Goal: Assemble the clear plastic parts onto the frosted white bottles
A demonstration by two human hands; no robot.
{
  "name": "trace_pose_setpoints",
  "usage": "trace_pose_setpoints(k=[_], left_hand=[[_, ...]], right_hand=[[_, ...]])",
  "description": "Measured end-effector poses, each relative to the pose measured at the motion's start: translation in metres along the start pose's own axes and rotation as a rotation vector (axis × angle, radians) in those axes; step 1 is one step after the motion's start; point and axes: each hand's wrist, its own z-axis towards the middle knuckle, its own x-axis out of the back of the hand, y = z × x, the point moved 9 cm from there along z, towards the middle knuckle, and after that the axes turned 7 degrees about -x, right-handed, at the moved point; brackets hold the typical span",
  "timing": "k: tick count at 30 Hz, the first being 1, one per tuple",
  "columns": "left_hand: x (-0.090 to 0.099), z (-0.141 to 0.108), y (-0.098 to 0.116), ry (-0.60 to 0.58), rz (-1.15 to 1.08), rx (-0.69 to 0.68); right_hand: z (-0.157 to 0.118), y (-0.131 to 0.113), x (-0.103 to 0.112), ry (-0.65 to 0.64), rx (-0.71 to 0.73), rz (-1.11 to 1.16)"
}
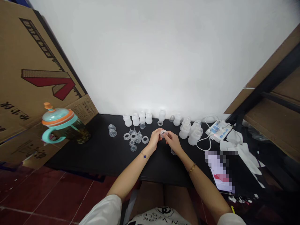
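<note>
The left grip (pixel 154 139) and the right grip (pixel 172 140) meet above the black tabletop (pixel 110 161), fingertips of both pinching one small whitish collar (pixel 163 134) between them; whether anything sits inside it is too small to tell. Just beyond the fingers, a loose ring (pixel 160 123) lies near the foot of a single frosted bottle (pixel 162 115). A clear piece (pixel 173 152), partly hidden, lies beneath the right forearm. To the left spreads a cluster of rings and clear teats (pixel 133 137), with four bottles (pixel 135 119) in a row behind it and two clear domed caps (pixel 112 130) farther left. To the right stands a group of bottles (pixel 191 132), then a white power strip (pixel 219 130) with its cable and a lit phone (pixel 220 175). At the far left, a teal-and-orange lidded jug (pixel 59 120) stands before a cardboard box (pixel 44 59).
</note>
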Motion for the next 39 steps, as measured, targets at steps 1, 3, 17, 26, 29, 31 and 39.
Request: trace_pose_setpoints(k=[1,3,17,26,29,31,39], left_hand=[[0.0,0.0,0.001,0.0,0.006,-0.004],[0.0,-0.001,0.003,-0.002,0.015,-0.011],[0.002,0.001,0.013,0.003,0.1,-0.109],[0.002,0.002,0.015,0.018,0.078,-0.146],[0.002,0.001,0.016,0.027,0.072,-0.143],[0.003,0.001,0.017,0.031,0.07,-0.143],[0.0,-0.001,0.01,0.012,0.025,-0.111]], right_hand=[[0.0,0.001,-0.001,-0.006,0.003,-0.003],[0.001,0.001,-0.002,-0.016,0.009,-0.019],[0.002,0.003,-0.001,0.043,0.047,-0.203],[0.002,-0.001,0.003,0.086,0.083,-0.267],[0.001,-0.003,0.004,0.099,0.092,-0.28],[0.001,-0.004,0.005,0.106,0.101,-0.284],[-0.002,0.0,0.006,0.104,0.044,-0.118]])
